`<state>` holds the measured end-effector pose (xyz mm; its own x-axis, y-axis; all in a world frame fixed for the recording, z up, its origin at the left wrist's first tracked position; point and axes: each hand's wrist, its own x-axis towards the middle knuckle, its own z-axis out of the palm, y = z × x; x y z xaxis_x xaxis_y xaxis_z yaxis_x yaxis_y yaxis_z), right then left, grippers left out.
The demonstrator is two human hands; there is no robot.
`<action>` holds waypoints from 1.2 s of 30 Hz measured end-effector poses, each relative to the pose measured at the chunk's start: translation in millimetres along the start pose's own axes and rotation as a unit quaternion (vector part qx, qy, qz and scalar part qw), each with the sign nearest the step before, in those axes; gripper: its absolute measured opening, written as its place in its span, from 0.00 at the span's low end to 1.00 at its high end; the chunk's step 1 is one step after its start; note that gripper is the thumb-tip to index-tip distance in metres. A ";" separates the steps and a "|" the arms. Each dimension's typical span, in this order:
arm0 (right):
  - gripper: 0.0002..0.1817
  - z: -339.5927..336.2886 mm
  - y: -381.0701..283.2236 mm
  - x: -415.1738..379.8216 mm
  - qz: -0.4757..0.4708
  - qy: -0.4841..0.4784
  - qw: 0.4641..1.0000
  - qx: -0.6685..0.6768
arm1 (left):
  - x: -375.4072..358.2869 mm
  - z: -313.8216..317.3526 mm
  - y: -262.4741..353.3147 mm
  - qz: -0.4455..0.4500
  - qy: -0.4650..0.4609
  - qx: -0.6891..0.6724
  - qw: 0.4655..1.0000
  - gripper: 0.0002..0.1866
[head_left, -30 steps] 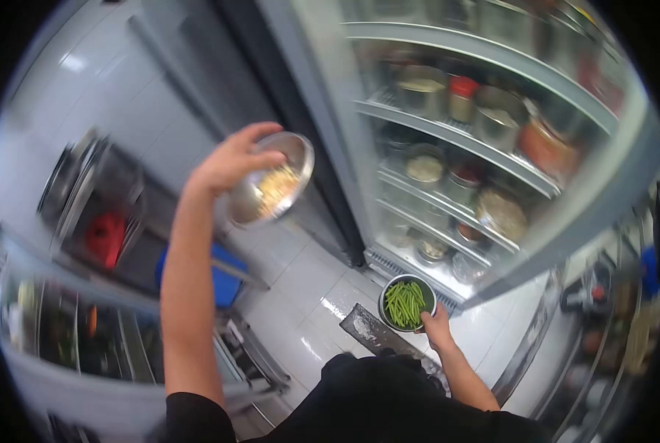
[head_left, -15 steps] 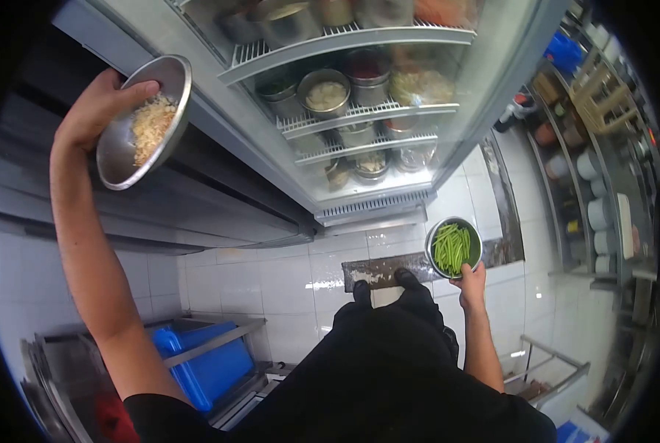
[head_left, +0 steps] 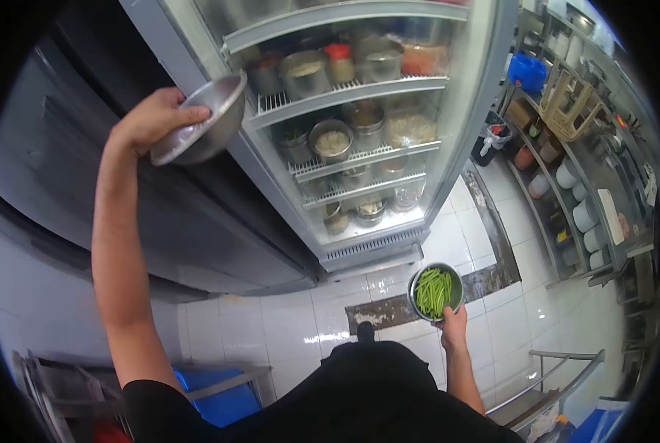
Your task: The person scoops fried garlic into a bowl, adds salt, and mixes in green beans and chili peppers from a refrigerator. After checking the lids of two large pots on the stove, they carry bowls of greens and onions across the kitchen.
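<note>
At the upper left, my left hand (head_left: 149, 122) grips the rim of a metal bowl (head_left: 219, 122), its thumb over the edge. That bowl is tilted beside the refrigerator frame, and its contents are barely visible from here. My right hand (head_left: 454, 326) is closed on the near rim of a second round metal bowl (head_left: 459, 286), held low above the floor. Green beans (head_left: 433, 292) fill this one. Ahead of both hands, the lit refrigerator (head_left: 374, 252) shows several metal pots, among them a pot of pale pieces (head_left: 332, 143) on a middle shelf.
A dark steel cabinet (head_left: 123, 214) stands on the left. On the right are shelves with white containers (head_left: 585, 214), a blue jug (head_left: 527, 71) and a bin (head_left: 490, 140). A blue tub (head_left: 223, 399) sits lower left, a metal rack (head_left: 558, 384) lower right. The tiled floor looks wet.
My left hand has moved right and its bowl has turned, so the chopped pale food inside no longer shows. The bowl of green beans sits slightly lower and further left. The view has shifted.
</note>
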<state>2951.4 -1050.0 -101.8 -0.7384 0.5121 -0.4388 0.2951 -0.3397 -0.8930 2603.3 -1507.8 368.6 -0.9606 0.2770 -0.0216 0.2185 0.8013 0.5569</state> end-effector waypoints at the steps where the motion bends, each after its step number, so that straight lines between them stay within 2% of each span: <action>1: 0.19 0.7 4.5 -2.3 -0.003 -0.001 1.000 0.003 | -0.5 1.8 0.0 0.003 0.002 -0.006 1.000 0.26; 4: 0.19 2.6 1.1 -23.7 0.001 -0.004 1.000 0.028 | 2.7 -3.0 -4.8 0.000 -0.030 -0.014 0.999 0.26; 7: 0.20 -11.5 17.4 -33.4 0.008 0.016 0.999 0.032 | 0.5 2.7 -6.7 0.010 -0.007 -0.011 1.000 0.27; 8: 0.20 -18.1 24.3 -37.9 0.005 0.022 0.999 0.038 | -8.1 5.1 7.3 -0.015 -0.002 0.010 1.000 0.27; 12: 0.21 -48.1 34.0 -59.0 0.015 0.049 0.997 0.051 | -11.6 9.8 0.4 0.015 0.027 0.016 0.999 0.25; 16: 0.21 -82.2 51.3 -74.1 0.023 0.084 0.994 0.068 | -69.1 11.0 37.8 -0.027 -0.008 0.092 0.995 0.25; 20: 0.20 -105.9 63.4 -74.2 0.019 0.121 0.989 0.080 | -149.2 29.5 79.9 0.008 -0.082 0.058 0.995 0.24; 23: 0.21 -118.5 53.2 -79.2 0.003 0.087 0.993 0.079 | -201.6 45.4 109.2 0.024 -0.137 0.047 0.989 0.24; 27: 0.21 -137.3 55.3 -84.6 -0.021 0.065 0.993 0.098 | -261.1 76.7 144.5 0.131 -0.209 -0.057 0.967 0.27; 30: 0.23 -156.0 57.4 -102.0 -0.031 0.068 0.991 0.115 | -281.3 98.4 152.4 0.198 -0.254 -0.007 0.947 0.26; 33: 0.26 -182.8 65.1 -125.8 -0.023 0.106 0.987 0.118 | -295.5 120.3 159.3 0.130 -0.284 -0.027 0.949 0.23; 36: 0.29 -216.2 80.7 -151.1 -0.030 0.135 0.982 0.131 | -293.9 154.8 139.4 0.134 -0.294 -0.072 0.944 0.16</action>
<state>3217.9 -984.3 -129.1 -0.5514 0.7162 -0.4279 0.0629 -0.4758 -0.8773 2942.6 -1395.4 324.1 -0.6035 0.7394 -0.2984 0.3733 0.5927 0.7137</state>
